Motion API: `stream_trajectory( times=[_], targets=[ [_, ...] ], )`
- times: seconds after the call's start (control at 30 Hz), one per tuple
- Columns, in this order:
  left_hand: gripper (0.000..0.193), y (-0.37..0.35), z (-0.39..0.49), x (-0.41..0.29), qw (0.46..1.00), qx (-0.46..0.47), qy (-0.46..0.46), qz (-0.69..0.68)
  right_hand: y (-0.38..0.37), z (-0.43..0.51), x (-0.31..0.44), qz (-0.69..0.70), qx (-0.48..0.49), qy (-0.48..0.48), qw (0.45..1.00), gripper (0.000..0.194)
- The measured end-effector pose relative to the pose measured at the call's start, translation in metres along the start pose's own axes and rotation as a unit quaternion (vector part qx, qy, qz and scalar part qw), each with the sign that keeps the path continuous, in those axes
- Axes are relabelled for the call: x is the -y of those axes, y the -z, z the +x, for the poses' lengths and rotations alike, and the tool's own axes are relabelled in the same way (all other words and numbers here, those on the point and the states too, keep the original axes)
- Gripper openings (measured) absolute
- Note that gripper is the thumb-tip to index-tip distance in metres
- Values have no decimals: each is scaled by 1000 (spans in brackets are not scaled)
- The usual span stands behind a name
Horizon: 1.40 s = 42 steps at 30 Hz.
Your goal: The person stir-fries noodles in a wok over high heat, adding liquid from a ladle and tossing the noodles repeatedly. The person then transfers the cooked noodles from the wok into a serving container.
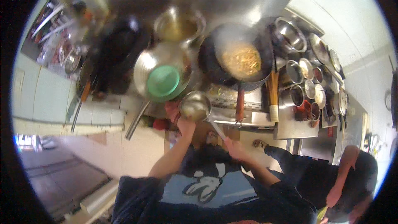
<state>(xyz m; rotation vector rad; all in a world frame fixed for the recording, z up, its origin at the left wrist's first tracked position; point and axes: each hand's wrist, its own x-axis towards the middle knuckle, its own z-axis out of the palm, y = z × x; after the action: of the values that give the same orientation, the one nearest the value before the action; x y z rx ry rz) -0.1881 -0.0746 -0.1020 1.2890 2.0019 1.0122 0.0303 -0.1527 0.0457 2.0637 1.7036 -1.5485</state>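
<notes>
My right hand (pixel 234 147) is closed around the handle of a metal ladle (pixel 195 105), whose round bowl hangs at the stove's front edge. My left hand (pixel 186 127) is at the near rim of the ladle bowl, with a red cloth (pixel 172 110) just beyond it; whether its fingers grip anything cannot be told. Ahead on the right, a dark wok (pixel 206 59) with a red handle holds steaming food (pixel 244 59). Left of it, a green bowl (pixel 163 81) sits in a metal wok (pixel 143 71). Behind that stands a metal pot with yellowish liquid (pixel 178 29).
A bamboo wok brush (pixel 273 95) lies right of the dark wok. Metal bowls and seasoning containers (pixel 293 95) crowd the right counter. A black wok (pixel 119 42) stands at left. Another person (pixel 311 171) in dark clothes is close at my right.
</notes>
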Motion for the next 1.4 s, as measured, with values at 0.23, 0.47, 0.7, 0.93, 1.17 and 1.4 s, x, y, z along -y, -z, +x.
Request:
stream_trajectory(
  times=[0.23, 0.47, 0.7, 0.93, 1.17, 1.4],
  targets=[
    [28, -6, 4, -3, 997, 19, 80, -11, -7, 24, -34, 13, -7, -32, 999, 66],
    [20, 3, -5, 10, 961, 263, 76, 24, -4, 22, -28, -64, -15, 94, 993, 48],
    [24, -41, 8, 7, 997, 36, 67, -19, -26, 49, -23, 8, 4, 63, 998, 47],
    [36, -23, 6, 16, 986, 97, 109, -83, -15, 43, -22, -47, 17, 87, 995, 47],
    [37, -30, 10, 5, 996, 50, 59, -40, -15, 47, -13, -52, 16, 80, 995, 47],
    [33, -32, 12, -3, 996, 27, 65, -62, -16, 62, 16, -63, 22, 93, 993, 47]
  ],
)
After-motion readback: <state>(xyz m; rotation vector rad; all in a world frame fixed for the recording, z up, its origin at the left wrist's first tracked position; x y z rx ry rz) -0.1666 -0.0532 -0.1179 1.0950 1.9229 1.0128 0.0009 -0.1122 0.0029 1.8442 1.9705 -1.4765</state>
